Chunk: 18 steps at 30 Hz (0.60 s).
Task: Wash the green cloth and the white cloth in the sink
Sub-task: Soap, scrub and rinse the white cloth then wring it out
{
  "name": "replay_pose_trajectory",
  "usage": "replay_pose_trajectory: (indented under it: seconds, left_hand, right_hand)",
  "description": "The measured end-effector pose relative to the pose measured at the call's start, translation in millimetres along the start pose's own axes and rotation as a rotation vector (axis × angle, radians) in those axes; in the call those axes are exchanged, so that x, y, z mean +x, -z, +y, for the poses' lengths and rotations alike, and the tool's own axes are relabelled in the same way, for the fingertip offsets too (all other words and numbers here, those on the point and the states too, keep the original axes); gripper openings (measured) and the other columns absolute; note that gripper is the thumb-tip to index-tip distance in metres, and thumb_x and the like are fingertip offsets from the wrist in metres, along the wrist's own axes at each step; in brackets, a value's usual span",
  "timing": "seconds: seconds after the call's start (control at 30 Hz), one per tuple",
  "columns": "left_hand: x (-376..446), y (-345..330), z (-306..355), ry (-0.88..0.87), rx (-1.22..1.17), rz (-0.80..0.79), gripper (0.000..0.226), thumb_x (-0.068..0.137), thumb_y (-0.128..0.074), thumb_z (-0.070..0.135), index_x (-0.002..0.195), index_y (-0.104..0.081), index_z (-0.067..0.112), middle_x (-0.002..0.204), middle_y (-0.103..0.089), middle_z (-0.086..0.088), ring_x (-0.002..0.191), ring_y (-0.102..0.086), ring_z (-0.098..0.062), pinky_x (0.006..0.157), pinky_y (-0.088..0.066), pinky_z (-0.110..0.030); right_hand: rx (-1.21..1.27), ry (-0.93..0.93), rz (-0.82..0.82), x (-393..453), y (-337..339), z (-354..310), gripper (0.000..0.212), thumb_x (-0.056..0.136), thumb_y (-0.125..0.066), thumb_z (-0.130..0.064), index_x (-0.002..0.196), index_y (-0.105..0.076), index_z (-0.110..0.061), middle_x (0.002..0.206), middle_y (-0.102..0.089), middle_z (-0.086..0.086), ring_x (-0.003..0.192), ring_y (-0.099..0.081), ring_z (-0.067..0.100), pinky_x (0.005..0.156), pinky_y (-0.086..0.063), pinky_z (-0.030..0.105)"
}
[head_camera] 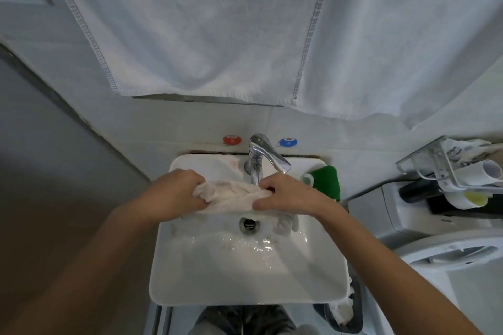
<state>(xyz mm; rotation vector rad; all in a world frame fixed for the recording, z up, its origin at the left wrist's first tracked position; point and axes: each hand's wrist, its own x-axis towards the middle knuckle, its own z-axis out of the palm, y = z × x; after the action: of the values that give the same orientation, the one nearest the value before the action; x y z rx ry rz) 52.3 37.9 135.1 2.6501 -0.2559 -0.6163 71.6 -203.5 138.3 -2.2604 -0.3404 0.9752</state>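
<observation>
Figure: the white cloth [231,197] lay bunched into a rope between the person's two hands, its long axis running left to right across the back of the sink [190,288], just in front of the tap [261,158] and above the drain [247,223]. The left hand [174,194] gripped the left end, its fingers [200,198] curled into the folds; the right hand [285,196] gripped the right end, fingers and thumb clamped round the fabric. Both hands were on the cloth, neither nearer than the other, so any wringing or rubbing stroke would, by judgement, turn about that left-right axis, the hands working against each other. The cloth looked wet and creased, off-white with a faint pinkish cast, and part of it trailed down into the basin below the right hand. Whether water ran from the spout could not be told, though the basin floor glistened. The green cloth [326,181] lay apart on the sink's back right corner, just beside the right wrist, a small clear cup [307,179] next to it; by its place it seemed the nearer reach for the right hand. White towels [217,35] hung on the wall above.
</observation>
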Motion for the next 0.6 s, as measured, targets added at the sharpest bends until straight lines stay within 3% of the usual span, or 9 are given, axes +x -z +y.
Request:
replay_pose_trajectory:
  seconds: [0.07, 0.17, 0.23, 0.3, 0.4, 0.47, 0.53, 0.6]
  left_hand:
    - [2, -3, 1, 0.02, 0.009, -0.004, 0.024, 0.073, -0.07, 0.028, 0.061, -0.052, 0.017, 0.058, -0.053, 0.006, 0.066, -0.059, -0.019, 0.057, -0.04, -0.031]
    - [0, -7, -3, 0.051, -0.222, -0.095, 0.012, 0.075, -0.071, 0.023, 0.07, -0.062, 0.016, 0.061, -0.058, 0.009, 0.06, -0.056, -0.01, 0.055, -0.04, -0.024]
    - [-1, -11, -5, 0.004, -0.396, -0.199, 0.007, 0.075, -0.07, 0.017, 0.078, -0.064, 0.02, 0.067, -0.062, 0.012, 0.063, -0.057, -0.006, 0.057, -0.041, -0.017]
    - [0, -17, -8, -0.022, -0.531, -0.243, 0.019, 0.071, -0.068, 0.017, 0.086, -0.063, 0.027, 0.075, -0.066, 0.016, 0.07, -0.061, -0.001, 0.063, -0.044, -0.013]
    - [4, -26, -17, 0.006, -0.568, -0.165, 0.03, 0.068, -0.066, 0.037, 0.093, -0.058, 0.022, 0.087, -0.064, 0.01, 0.078, -0.06, -0.006, 0.067, -0.044, -0.017]
    - [1, -33, -20, 0.054, -0.561, -0.102, 0.029, 0.075, -0.064, 0.042, 0.095, -0.053, 0.025, 0.086, -0.058, 0.007, 0.076, -0.056, -0.009, 0.067, -0.043, -0.023]
    - [-6, -41, -16, 0.048, -0.627, -0.069, 0.02, 0.085, -0.064, 0.042, 0.1, -0.052, 0.034, 0.088, -0.061, 0.014, 0.078, -0.058, -0.003, 0.069, -0.045, -0.022]
    - [-12, -46, -4, 0.031, -0.733, 0.017, 0.017, 0.088, -0.06, 0.047, 0.096, -0.059, 0.032, 0.089, -0.064, 0.018, 0.078, -0.059, 0.002, 0.071, -0.045, -0.02]
  right_hand:
    - [-0.018, -0.015, -0.024, 1, -2, 2, 0.015, 0.083, -0.067, -0.029, 0.085, -0.062, -0.015, 0.074, -0.054, -0.002, 0.065, -0.05, 0.009, 0.063, -0.039, 0.025]
    - [0.138, -0.032, -0.046, 0, -4, 11, 0.016, 0.084, -0.065, -0.021, 0.096, -0.067, -0.011, 0.085, -0.063, 0.002, 0.076, -0.058, 0.013, 0.069, -0.044, 0.025]
    - [0.231, -0.02, -0.054, 0, -9, 19, 0.023, 0.082, -0.067, -0.019, 0.102, -0.065, -0.008, 0.091, -0.063, 0.008, 0.082, -0.059, 0.016, 0.074, -0.045, 0.029]
    - [0.354, 0.018, -0.027, 0, -15, 26, 0.022, 0.079, -0.068, -0.015, 0.098, -0.061, -0.007, 0.086, -0.062, 0.008, 0.079, -0.059, 0.016, 0.073, -0.045, 0.031]
    - [0.636, 0.058, 0.071, 1, -25, 37, 0.016, 0.085, -0.065, -0.004, 0.099, -0.056, -0.006, 0.076, -0.058, 0.001, 0.066, -0.054, 0.013, 0.065, -0.045, 0.024]
    - [0.761, 0.056, 0.112, 1, -32, 42, 0.014, 0.089, -0.064, -0.008, 0.102, -0.06, -0.007, 0.075, -0.057, 0.0, 0.064, -0.051, 0.011, 0.062, -0.045, 0.023]
    - [0.818, 0.067, 0.147, -1, -40, 40, 0.008, 0.091, -0.064, -0.02, 0.09, -0.064, -0.012, 0.069, -0.055, -0.005, 0.062, -0.05, 0.009, 0.059, -0.043, 0.02]
    - [0.83, 0.035, 0.25, 3, -49, 29, 0.02, 0.091, -0.064, -0.026, 0.077, -0.061, -0.013, 0.064, -0.054, -0.006, 0.06, -0.051, 0.007, 0.058, -0.042, 0.016]
